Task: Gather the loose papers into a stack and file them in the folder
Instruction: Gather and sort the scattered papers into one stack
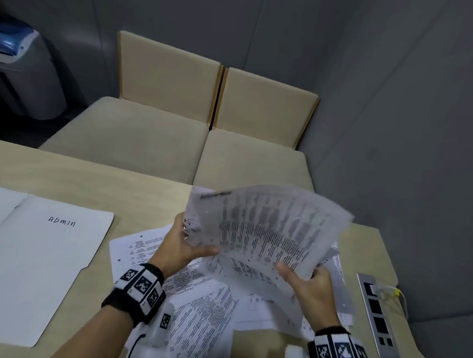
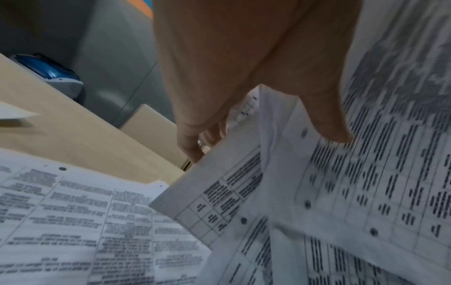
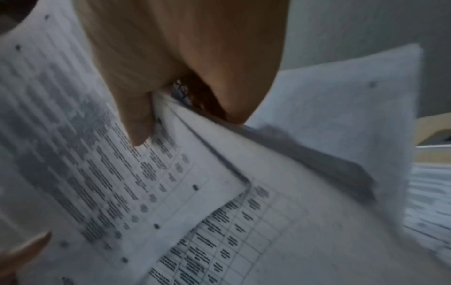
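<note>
Both hands hold a bunch of printed sheets (image 1: pixel 265 230) lifted above the table, blurred by motion. My left hand (image 1: pixel 187 247) grips the bunch at its left edge, thumb on top, fingers behind. The right hand (image 1: pixel 304 279) pinches the lower right corner. In the left wrist view the left thumb (image 2: pixel 327 119) presses on the top sheet (image 2: pixel 380 173). In the right wrist view the right thumb (image 3: pixel 139 123) lies on the held sheets (image 3: pixel 102 173). More loose papers (image 1: pixel 194 309) lie scattered on the table under the hands. The open white folder (image 1: pixel 44 264) marked ADMIN lies at the left.
The wooden table (image 1: pixel 135 189) has a metal socket panel (image 1: pixel 378 314) at its right edge. Two beige seats (image 1: pixel 177 136) stand beyond the far edge. A grey and blue bin (image 1: pixel 18 66) stands at the far left. A brown cardboard piece (image 1: pixel 258 349) lies near the front edge.
</note>
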Motion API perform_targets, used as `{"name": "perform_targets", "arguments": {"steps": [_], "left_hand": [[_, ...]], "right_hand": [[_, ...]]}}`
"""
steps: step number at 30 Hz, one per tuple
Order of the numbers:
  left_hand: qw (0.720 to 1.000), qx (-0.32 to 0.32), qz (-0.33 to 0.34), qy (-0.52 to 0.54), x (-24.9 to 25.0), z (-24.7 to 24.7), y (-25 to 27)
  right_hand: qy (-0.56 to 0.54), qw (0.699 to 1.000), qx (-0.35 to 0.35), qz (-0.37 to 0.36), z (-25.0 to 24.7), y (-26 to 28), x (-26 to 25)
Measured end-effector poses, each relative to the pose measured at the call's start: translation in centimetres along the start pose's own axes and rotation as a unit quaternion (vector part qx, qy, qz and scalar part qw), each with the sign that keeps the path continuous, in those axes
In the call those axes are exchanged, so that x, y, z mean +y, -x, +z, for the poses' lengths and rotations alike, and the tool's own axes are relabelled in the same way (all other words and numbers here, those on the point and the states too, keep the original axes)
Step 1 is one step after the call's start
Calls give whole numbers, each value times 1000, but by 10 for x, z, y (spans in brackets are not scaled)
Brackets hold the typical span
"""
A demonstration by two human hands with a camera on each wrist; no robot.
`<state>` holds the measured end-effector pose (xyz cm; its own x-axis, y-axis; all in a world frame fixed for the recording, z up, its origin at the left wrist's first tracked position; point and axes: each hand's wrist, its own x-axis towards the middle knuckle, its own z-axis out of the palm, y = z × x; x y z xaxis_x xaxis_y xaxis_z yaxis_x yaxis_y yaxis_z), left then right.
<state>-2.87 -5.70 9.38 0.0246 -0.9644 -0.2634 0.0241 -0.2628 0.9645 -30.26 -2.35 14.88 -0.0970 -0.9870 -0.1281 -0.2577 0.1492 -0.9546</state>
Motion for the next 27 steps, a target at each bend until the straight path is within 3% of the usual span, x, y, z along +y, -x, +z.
{"name": "perform_targets", "arguments": {"steps": [7, 13, 18, 24, 27], "left_hand": [[991, 53, -5, -121, -14, 14, -6], [999, -7, 41, -31, 1, 16, -3], [995, -95, 9, -27, 7, 31, 0], [984, -6, -50, 170, -17, 20, 3], [988, -17, -36, 147, -17, 9, 7]], "right_hand": [[-25, 999, 35, 23, -6, -2, 28], [-69, 997, 33, 33, -15, -1, 20], [-75, 997, 25, 19, -13, -11, 5], [-43, 999, 17, 13, -14, -20, -3], [-2, 999, -17, 32, -10, -16, 3]]}}
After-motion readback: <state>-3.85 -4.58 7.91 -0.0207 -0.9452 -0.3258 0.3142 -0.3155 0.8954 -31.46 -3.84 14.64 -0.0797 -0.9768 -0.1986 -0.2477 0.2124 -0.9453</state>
